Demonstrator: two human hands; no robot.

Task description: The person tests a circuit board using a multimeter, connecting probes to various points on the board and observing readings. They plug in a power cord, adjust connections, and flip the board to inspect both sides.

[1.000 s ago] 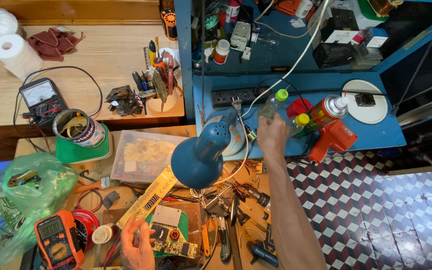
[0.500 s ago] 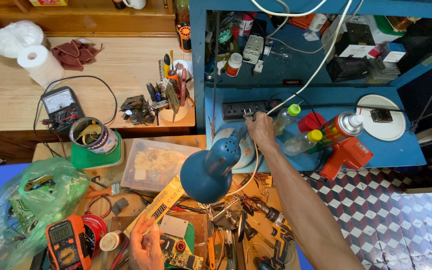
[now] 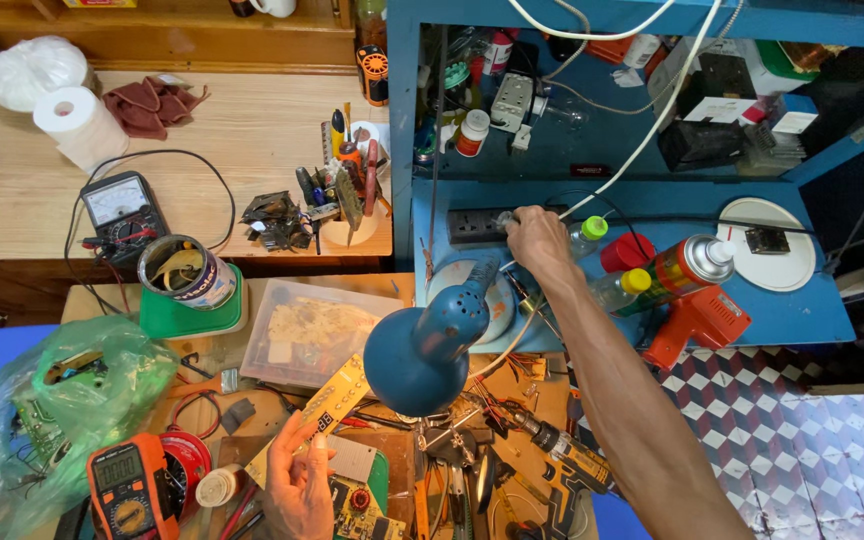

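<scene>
While the cluttered wooden worktop (image 3: 12, 200) spreads beyond both hands, a blue desk lamp (image 3: 422, 345) stands between them. The right hand (image 3: 537, 240) reaches out to a black power strip (image 3: 482, 225) on the blue shelf, its fingers (image 3: 512, 218) curled on a white plug (image 3: 503, 217) there; clear bottles with green and yellow caps stand just right of them. The left hand (image 3: 302, 485) holds a long yellow circuit board (image 3: 317, 415), fingers pinched around its near end. An orange multimeter (image 3: 127, 490) lies left of that hand.
</scene>
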